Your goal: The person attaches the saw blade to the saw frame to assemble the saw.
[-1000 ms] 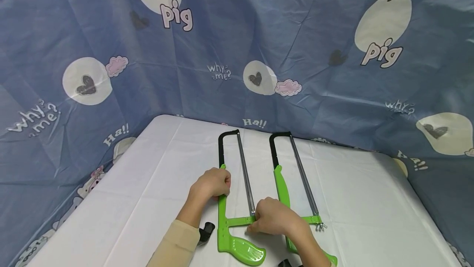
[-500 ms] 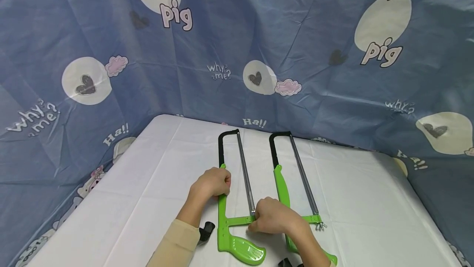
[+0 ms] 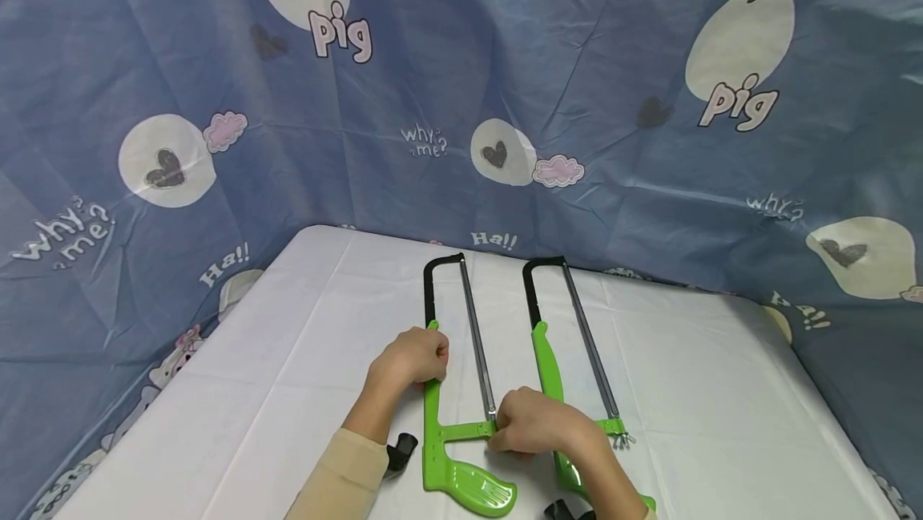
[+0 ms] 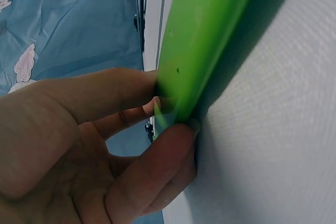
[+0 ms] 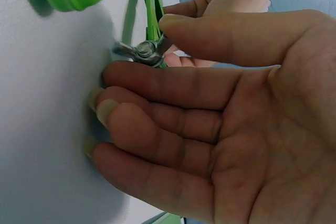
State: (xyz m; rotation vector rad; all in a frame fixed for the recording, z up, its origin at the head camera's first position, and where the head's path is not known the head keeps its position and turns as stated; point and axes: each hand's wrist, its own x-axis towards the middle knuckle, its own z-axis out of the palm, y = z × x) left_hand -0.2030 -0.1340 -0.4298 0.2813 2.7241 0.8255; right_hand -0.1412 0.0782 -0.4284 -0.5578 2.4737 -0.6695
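Note:
Two hacksaws with green handles and black front frames lie side by side on the white table. My left hand grips the green frame of the left hacksaw, its thumb and fingers on both sides of the edge in the left wrist view. At the near end of that saw's blade, my right hand has thumb and index finger around a metal wing nut. The other fingers lie loosely bent below it. From the head view my right hand hides this wing nut and part of the right hacksaw.
The right hacksaw's own wing nut points toward the near side. Black wrist gear shows by the left forearm, with more black gear by the right one. A blue printed cloth hangs behind the table.
My right thumb has drawn back slightly to the right at the wing nut. The left hand and both hacksaws keep their places; the head view has shifted slightly.

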